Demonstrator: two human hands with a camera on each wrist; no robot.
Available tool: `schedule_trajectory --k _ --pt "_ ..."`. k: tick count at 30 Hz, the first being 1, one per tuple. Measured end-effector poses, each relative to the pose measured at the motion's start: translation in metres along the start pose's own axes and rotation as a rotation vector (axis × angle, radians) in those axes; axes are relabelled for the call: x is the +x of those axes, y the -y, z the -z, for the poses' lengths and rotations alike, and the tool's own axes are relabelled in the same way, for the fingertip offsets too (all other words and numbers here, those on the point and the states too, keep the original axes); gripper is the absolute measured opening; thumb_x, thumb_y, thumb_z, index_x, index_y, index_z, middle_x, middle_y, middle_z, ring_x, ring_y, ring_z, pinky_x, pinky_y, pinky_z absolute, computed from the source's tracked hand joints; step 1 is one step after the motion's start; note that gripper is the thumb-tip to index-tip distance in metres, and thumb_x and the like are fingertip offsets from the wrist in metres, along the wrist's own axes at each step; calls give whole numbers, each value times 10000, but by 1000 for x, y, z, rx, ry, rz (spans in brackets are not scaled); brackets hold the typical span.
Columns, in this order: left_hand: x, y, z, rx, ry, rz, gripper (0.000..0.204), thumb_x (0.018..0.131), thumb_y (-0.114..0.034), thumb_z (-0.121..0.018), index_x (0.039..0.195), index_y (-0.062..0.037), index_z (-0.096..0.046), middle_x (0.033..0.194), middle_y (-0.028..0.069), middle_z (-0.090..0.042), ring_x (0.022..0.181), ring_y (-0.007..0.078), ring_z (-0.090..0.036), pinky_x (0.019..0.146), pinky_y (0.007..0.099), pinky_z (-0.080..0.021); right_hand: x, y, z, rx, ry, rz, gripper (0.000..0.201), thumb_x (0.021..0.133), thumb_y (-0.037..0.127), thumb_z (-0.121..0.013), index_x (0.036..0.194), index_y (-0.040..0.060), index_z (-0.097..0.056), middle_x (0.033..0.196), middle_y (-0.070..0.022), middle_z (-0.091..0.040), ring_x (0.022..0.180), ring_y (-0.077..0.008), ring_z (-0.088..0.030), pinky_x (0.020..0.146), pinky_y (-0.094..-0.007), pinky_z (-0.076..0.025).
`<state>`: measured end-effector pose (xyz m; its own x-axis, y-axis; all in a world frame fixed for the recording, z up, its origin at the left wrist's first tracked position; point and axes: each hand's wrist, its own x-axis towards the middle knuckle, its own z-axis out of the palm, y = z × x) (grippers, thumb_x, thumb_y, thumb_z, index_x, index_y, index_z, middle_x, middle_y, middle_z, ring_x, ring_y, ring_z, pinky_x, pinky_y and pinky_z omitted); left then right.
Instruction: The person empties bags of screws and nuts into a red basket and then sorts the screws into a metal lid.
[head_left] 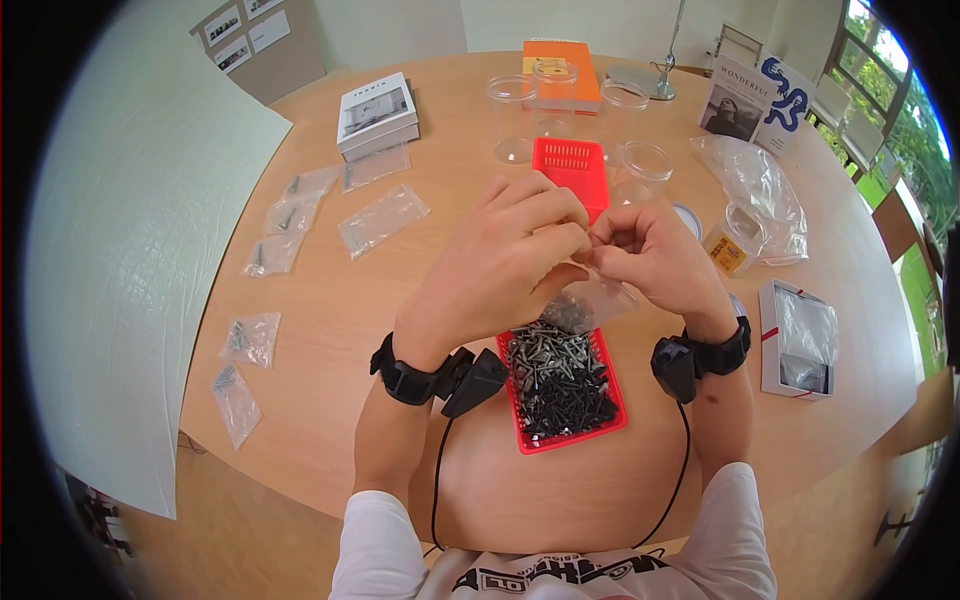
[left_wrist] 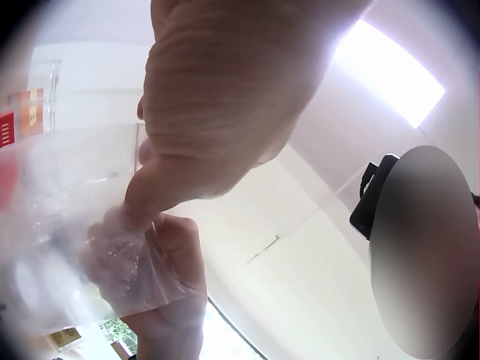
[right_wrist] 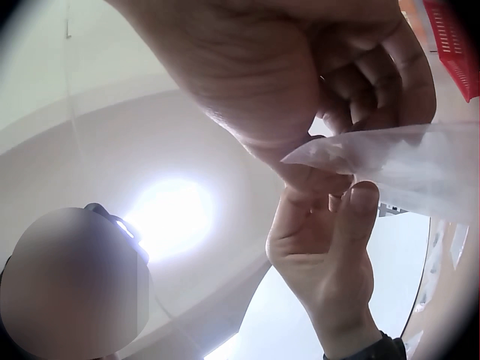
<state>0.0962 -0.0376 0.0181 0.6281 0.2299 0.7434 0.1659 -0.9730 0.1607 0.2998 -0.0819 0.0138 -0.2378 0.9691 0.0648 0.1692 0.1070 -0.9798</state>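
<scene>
- Clock directions read from the two hands in the head view, 12 o'clock = far side of table
- Left hand (head_left: 505,265): fingers bent, nearly closed, thumb and fingertips pinching the upper edge of a clear bag (head_left: 608,302)
- Right hand (head_left: 662,258): also nearly closed, fingers curled in, thumb and fingers pinching the same edge, just beside the left fingertips
- Clear bag hangs between the hands, over the far end of the screw basket (head_left: 573,441); the wrist views show it see-through and creased, contents too blurred to tell
- Screw basket at 6 to 7 o'clock, red, holding silver screws (head_left: 545,358) toward its far end and black screws (head_left: 570,405) toward its near end
- Second red basket (head_left: 596,190) at 12 o'clock, just beyond the hands
- Clear jars (head_left: 512,112) standing around 12 o'clock, orange book (head_left: 588,88) behind them
- Small bags (head_left: 285,218) flat on table (head_left: 340,350), 8 to 10 o'clock, several with small hardware inside
- White book (head_left: 376,110) at 10 o'clock, lying flat
- Labelled tub (head_left: 733,245) at 3 o'clock, large plastic bag (head_left: 770,200) beside it toward 2 o'clock
- White box (head_left: 768,345) at 4 o'clock, plastic wrap inside
- Black wristbands (head_left: 410,378) with cameras on both wrists
</scene>
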Motion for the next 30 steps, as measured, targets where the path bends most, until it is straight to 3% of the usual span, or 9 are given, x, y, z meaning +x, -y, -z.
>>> schedule_trajectory --k 7,10,16,19,22,25,28,30 --pt "-2 -1 -1 106 50 -21 200 680 -15 -783 805 -62 -635 935 27 -634 947 251 -582 834 366 -456 2 -6 -6 -101 -51 61 75 810 67 -657 785 -1 -641 694 25 -614 611 -24 -523 560 -203 -428" --pt "-1 -7 6 5 67 -4 210 654 8 -768 772 -60 -607 923 30 -623 951 250 -576 839 364 -447 0 5 -6 -281 -200 122 102 799 78 -680 758 -4 -638 669 33 -595 607 -22 -502 555 -205 -416" --pt "-1 -16 15 -120 119 53 239 688 6 -748 828 -64 -568 878 41 -602 922 261 -569 819 372 -439 8 -13 9 -222 -359 220 111 796 74 -694 751 -9 -636 654 28 -593 613 -26 -517 560 -205 -417" --pt "-2 -10 10 -21 25 43 218 744 2 -734 867 -67 -568 825 39 -604 880 263 -563 798 369 -433 11 -14 9 -214 -365 206 125 863 101 -692 815 -8 -654 699 13 -623 645 -34 -554 583 -214 -455" --pt "-2 -3 9 126 -14 67 185 782 -17 -730 870 -69 -575 775 37 -602 837 262 -553 781 379 -426 15 -16 5 -31 -392 259 186 960 179 -658 930 -4 -666 763 -9 -660 694 -54 -599 630 -224 -498" --pt "-1 -2 8 189 -87 38 172 793 -39 -731 870 -74 -582 771 37 -609 822 256 -547 781 376 -420 16 -19 12 -39 -300 291 269 1029 253 -585 1036 -7 -655 837 -34 -690 758 -77 -631 692 -235 -526" --pt "-2 -1 11 191 -101 61 142 827 -72 -701 869 -96 -567 758 13 -645 903 220 -576 808 376 -401 14 -23 13 24 -218 257 279 1044 252 -549 1104 -6 -637 917 -59 -702 810 -89 -642 727 -242 -528" --pt "-1 -3 16 184 -139 70 149 825 -38 -694 878 -83 -563 749 17 -642 780 235 -583 748 355 -387 10 -25 8 41 -214 236 295 1046 257 -542 1159 -6 -616 982 -76 -702 852 -98 -640 749 -250 -531"
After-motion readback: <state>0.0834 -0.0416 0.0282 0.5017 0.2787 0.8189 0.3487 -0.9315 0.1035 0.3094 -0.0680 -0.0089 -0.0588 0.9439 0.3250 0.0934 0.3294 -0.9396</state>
